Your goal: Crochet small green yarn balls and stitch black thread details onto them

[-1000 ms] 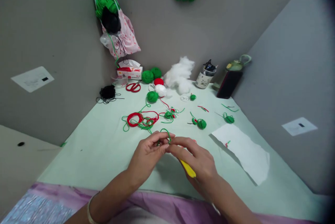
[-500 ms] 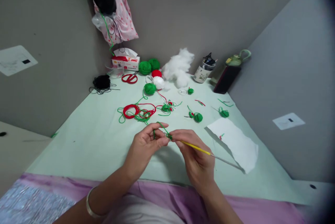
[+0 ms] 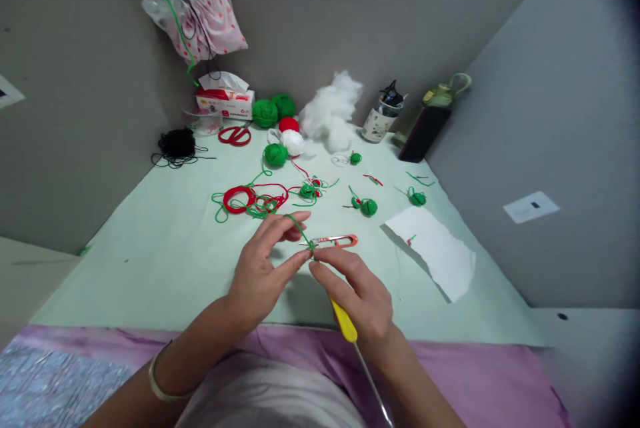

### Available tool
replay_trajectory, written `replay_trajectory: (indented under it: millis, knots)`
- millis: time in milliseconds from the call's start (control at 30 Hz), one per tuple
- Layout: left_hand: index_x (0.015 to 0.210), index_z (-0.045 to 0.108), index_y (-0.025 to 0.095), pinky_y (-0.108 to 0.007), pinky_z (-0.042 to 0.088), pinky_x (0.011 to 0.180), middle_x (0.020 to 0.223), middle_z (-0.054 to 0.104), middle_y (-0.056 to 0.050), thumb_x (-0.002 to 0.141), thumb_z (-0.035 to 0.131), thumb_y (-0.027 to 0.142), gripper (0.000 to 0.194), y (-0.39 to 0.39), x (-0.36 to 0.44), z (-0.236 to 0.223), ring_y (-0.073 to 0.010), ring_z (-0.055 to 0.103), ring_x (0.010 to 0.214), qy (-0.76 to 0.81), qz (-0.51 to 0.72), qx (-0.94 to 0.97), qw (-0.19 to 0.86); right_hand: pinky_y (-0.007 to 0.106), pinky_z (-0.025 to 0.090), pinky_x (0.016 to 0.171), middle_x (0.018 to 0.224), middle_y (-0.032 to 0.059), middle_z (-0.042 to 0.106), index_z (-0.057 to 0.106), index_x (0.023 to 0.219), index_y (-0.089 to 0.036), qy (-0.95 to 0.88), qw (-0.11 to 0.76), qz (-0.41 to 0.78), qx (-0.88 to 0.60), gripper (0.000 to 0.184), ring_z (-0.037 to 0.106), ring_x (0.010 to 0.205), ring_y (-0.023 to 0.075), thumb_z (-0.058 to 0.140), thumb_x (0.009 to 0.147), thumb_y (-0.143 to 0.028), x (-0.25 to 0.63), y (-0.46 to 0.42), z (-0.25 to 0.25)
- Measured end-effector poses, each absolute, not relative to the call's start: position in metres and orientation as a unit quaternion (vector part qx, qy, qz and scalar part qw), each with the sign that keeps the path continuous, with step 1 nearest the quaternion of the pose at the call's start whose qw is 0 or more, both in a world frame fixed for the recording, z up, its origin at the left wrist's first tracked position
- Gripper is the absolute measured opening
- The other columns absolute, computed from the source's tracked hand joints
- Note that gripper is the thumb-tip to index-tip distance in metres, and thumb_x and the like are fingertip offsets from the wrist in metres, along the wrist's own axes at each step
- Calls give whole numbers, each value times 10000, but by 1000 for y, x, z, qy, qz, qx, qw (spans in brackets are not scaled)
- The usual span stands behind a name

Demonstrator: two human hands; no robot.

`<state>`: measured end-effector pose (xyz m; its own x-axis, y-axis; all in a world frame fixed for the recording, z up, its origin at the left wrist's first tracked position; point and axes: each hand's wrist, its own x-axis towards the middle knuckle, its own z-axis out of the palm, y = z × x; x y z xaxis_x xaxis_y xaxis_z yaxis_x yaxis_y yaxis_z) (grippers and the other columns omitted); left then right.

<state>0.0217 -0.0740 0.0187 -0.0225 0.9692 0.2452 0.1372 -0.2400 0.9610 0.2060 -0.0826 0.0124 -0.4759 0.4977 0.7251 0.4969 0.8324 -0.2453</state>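
Note:
My left hand (image 3: 260,271) is closed in a pinch on a small green crochet piece (image 3: 312,248), with a green yarn strand (image 3: 300,230) running up over its raised index finger. My right hand (image 3: 367,298) meets it at the piece, its fingertips touching the green yarn. Within the right fingers lies a crochet hook with a yellow handle (image 3: 345,321); its bare metal shaft (image 3: 370,381) points down towards my body. Fingers hide the hook's working end. Just behind the fingertips lie orange thread snips (image 3: 346,241).
Tangled red and green yarn (image 3: 240,199) lies beyond my left hand. Several small green crocheted balls (image 3: 369,207) sit further right, near a torn white paper (image 3: 435,251). At the back stand yarn balls (image 3: 265,113), white stuffing (image 3: 333,111), red scissors (image 3: 235,136), a tissue box (image 3: 227,103) and a pen cup (image 3: 381,120).
The crochet hook has swung from pointing right to pointing down towards my body. Both hands have shifted slightly, and the thread snips have come into sight. The whole view has tilted down.

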Motion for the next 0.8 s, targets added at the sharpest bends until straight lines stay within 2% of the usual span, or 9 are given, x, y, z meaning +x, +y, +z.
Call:
replay_trajectory:
  millis: [100,200,400,533,700,800]
  knots:
    - [1355,655,289,-357,482,1047,1256,703,-63,957,632,213,405,-72,16,21,-217,636,1172,434,462,680,368,342,607,950,1145,156,729,674,1215,-133,-869,411,-13,-275,302,689,1146,229,480,991,-78,207,-84,19]
    - [1350,662,271,-336,502,1001,1165,739,-60,1002,552,198,372,-69,11,27,-201,652,1114,389,409,746,353,359,609,949,1122,163,738,677,1184,-115,-882,395,0,-258,268,681,1163,246,490,995,-83,210,-85,27]
    - [1272,716,284,-341,525,911,1015,759,-45,955,606,162,357,-66,6,35,-216,664,1002,371,371,776,350,314,611,862,1086,113,749,671,1119,-158,-884,373,126,-252,226,709,1047,196,517,986,-59,221,-85,38]
    - [1257,725,279,-302,526,825,903,733,-30,949,622,150,349,-67,6,39,-196,660,901,357,376,790,328,297,594,845,1102,96,739,674,1114,-177,-878,361,176,-259,242,702,1014,177,520,978,-49,228,-87,41]
    - [1257,716,250,-311,514,803,917,753,-51,985,565,132,333,-73,12,34,-202,655,868,352,396,820,216,287,600,820,1095,100,741,672,1140,-175,-878,363,138,-280,261,716,980,179,522,963,-56,227,-89,41]
    - [1290,690,229,-305,506,789,928,754,-56,972,588,109,355,-79,17,28,-195,641,839,371,434,808,147,301,600,867,1091,124,744,673,1164,-149,-875,379,83,-292,265,716,999,192,551,951,-51,223,-91,36]
